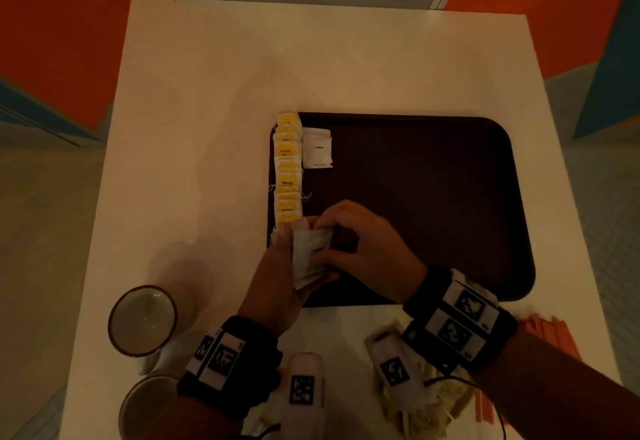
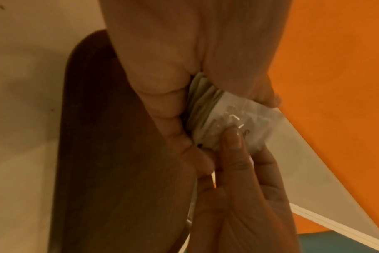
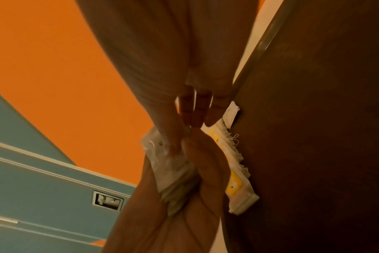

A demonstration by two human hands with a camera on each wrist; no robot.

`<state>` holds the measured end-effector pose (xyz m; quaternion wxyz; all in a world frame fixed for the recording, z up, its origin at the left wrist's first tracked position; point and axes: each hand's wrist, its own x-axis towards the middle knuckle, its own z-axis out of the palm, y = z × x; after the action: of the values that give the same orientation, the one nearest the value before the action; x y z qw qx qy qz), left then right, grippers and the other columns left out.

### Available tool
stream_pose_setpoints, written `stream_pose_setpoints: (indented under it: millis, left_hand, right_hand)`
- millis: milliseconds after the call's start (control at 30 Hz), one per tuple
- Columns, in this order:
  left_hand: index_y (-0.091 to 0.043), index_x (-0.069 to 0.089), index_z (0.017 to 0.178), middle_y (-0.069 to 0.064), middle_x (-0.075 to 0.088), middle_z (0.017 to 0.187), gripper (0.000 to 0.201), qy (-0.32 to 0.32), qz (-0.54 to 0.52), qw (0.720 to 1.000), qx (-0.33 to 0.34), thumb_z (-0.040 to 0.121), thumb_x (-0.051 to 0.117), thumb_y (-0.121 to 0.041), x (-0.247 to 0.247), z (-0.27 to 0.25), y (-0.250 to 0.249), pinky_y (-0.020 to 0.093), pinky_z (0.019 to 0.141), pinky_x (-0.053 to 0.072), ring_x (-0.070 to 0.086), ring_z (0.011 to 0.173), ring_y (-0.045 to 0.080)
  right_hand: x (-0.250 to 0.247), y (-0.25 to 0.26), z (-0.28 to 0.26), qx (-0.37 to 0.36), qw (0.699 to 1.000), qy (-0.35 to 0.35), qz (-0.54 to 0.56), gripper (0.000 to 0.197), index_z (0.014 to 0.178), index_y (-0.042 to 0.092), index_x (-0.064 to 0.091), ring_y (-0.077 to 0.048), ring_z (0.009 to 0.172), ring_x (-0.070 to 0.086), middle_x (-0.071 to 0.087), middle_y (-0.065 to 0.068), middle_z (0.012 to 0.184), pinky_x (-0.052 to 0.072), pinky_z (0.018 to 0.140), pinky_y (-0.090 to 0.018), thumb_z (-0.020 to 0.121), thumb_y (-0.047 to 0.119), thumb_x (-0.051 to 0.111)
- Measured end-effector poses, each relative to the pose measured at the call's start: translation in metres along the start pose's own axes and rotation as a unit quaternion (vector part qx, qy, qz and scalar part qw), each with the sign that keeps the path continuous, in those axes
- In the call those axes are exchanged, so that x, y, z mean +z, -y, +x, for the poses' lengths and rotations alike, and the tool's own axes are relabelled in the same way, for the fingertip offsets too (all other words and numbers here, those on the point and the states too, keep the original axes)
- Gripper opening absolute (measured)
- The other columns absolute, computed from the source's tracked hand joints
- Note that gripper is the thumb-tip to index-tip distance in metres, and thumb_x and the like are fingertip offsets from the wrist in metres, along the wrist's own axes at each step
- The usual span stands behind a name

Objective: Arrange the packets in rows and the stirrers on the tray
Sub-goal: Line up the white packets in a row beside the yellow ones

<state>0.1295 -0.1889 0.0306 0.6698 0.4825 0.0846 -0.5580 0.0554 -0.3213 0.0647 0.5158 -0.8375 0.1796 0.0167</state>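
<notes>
A dark brown tray lies on the white table. Several yellow tea packets form a row along the tray's left edge, with one white coffee packet beside the row's far end. My left hand grips a stack of white packets over the tray's near left corner. My right hand pinches the top of that stack. The right wrist view shows the stack and the yellow row. Orange stirrers lie on the table at the front right, partly hidden by my right wrist.
Two cups stand at the table's front left. A pale frayed cloth lies under my right wrist near the front edge. Most of the tray floor is bare.
</notes>
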Motion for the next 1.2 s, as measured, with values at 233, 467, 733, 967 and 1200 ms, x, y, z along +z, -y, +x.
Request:
stream_pose_setpoints:
  millis: [233,467,733,967,1200]
  left_hand:
    - [-0.018,0.054,0.121,0.01,0.069,0.11,0.063,-0.023,-0.002,0.999,0.024,0.08,0.032,-0.06,-0.006,-0.001,-0.007,0.034,0.071,0.057,0.067,0.099,0.025]
    - [-0.02,0.058,0.116,0.006,0.065,0.083,0.061,-0.037,-0.044,0.998,0.026,0.075,0.039,-0.061,-0.024,-0.009,-0.002,0.033,0.061,0.056,0.066,0.074,0.021]
    - [-0.02,0.06,0.115,0.008,0.067,0.083,0.087,-0.025,-0.018,0.999,0.019,0.049,0.069,-0.076,-0.026,-0.015,0.004,0.035,0.06,0.056,0.067,0.075,0.024]
    - [-0.019,0.062,0.111,0.009,0.066,0.083,0.091,-0.013,-0.022,1.0,0.016,0.04,0.074,-0.075,-0.027,-0.011,0.007,0.035,0.059,0.056,0.067,0.074,0.025]
    - [-0.02,0.062,0.108,0.007,0.066,0.08,0.089,-0.007,-0.005,1.0,0.017,0.039,0.075,-0.075,-0.024,-0.009,0.005,0.035,0.058,0.056,0.066,0.071,0.024]
  right_hand:
    - [0.002,0.004,-0.01,-0.023,0.998,-0.024,0.054,0.02,0.097,0.022,0.061,-0.004,0.098,0.057,0.059,0.013,0.099,0.047,0.086,-0.02,0.081,0.012,0.068]
    - [-0.027,-0.015,0.043,0.124,0.965,-0.134,0.188,0.023,0.105,0.015,0.059,-0.016,0.096,0.064,0.065,-0.002,0.102,0.055,0.083,-0.03,0.084,0.005,0.062]
    - [-0.016,-0.058,0.11,0.164,0.982,-0.082,0.039,0.028,0.113,0.008,0.059,-0.017,0.102,0.059,0.062,-0.008,0.114,0.048,0.082,-0.026,0.085,0.008,0.062]
    - [-0.022,-0.062,0.122,0.156,0.981,-0.102,0.046,0.034,0.116,0.009,0.06,-0.014,0.104,0.058,0.062,-0.007,0.117,0.045,0.087,-0.023,0.082,0.008,0.066]
    - [-0.019,-0.061,0.121,0.168,0.96,-0.196,0.107,0.022,0.097,0.007,0.063,-0.016,0.087,0.06,0.064,-0.006,0.095,0.051,0.081,-0.029,0.077,0.01,0.072]
